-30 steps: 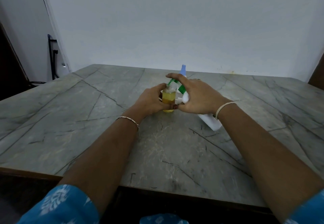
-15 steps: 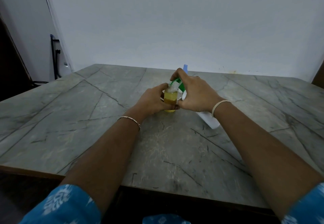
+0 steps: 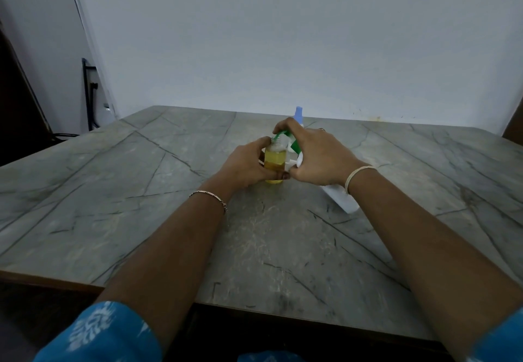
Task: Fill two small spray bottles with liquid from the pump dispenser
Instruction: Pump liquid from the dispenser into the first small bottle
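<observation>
Grey stone-look table fills the view, set against a plain pale wall, and the work sits near the middle, toward the far edge. A small clear bottle stands there, open-necked and holding yellow liquid most of the way up. The left hand is wrapped around its side, fingers closed on it to steady it. The right hand is closed over the dispenser, a white bottle tilted toward the small one, with its green spout reaching over the open neck; a finger lies on top of the pump.

Judging by the level, this bottle is close to full, so this fill looks nearly finished. Behind the right hand a blue cap pokes up, likely the second spray bottle; its body is hidden, so whether it is filled cannot be told. No loose cap for the open bottle is in sight. Whether liquid is flowing right now is too small to make out, and most of the dispenser is covered by the hand and wrist.
</observation>
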A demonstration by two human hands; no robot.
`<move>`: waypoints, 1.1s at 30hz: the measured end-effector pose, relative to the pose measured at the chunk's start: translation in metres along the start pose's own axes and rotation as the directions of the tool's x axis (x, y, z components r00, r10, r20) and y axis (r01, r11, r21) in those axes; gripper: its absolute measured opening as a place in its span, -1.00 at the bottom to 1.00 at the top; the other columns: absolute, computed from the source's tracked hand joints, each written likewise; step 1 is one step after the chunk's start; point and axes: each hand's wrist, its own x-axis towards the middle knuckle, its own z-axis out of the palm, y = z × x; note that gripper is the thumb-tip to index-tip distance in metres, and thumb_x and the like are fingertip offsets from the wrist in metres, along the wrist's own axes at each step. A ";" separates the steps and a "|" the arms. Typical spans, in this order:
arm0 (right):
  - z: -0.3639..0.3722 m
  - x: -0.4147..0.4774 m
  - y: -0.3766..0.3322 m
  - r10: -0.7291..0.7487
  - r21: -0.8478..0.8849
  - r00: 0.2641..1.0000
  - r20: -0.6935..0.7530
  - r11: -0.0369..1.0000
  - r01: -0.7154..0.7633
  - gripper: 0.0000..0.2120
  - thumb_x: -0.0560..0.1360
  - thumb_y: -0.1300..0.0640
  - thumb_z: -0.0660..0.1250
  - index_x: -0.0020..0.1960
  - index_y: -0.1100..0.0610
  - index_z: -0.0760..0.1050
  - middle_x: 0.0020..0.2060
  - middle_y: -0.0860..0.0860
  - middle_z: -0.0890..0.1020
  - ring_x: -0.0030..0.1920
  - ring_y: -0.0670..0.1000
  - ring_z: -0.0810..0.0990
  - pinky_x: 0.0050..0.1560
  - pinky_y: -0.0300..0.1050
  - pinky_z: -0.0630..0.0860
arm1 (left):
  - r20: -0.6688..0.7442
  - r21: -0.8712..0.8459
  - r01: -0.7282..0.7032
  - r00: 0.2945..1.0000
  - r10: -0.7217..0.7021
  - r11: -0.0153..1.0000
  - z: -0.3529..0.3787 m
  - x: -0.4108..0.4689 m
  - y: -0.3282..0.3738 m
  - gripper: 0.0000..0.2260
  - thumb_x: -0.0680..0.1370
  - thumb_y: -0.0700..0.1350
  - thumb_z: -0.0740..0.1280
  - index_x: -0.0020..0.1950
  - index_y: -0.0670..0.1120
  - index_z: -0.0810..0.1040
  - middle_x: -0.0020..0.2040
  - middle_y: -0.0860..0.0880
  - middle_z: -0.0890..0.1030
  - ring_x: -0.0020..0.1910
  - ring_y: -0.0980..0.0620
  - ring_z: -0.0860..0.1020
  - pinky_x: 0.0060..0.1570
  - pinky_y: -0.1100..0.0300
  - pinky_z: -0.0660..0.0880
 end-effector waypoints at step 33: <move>0.005 0.001 0.002 -0.001 -0.009 0.998 -0.065 1.000 0.000 -0.36 0.31 0.01 0.42 0.33 -0.13 0.26 -0.10 0.04 0.58 -0.15 0.06 0.52 -0.16 -0.06 0.52 | 0.007 0.006 0.013 1.000 -0.013 1.000 -0.002 -0.002 0.004 -0.35 0.29 0.07 0.58 0.31 -0.03 0.43 0.12 -0.07 0.63 0.02 -0.04 0.61 0.11 0.02 0.54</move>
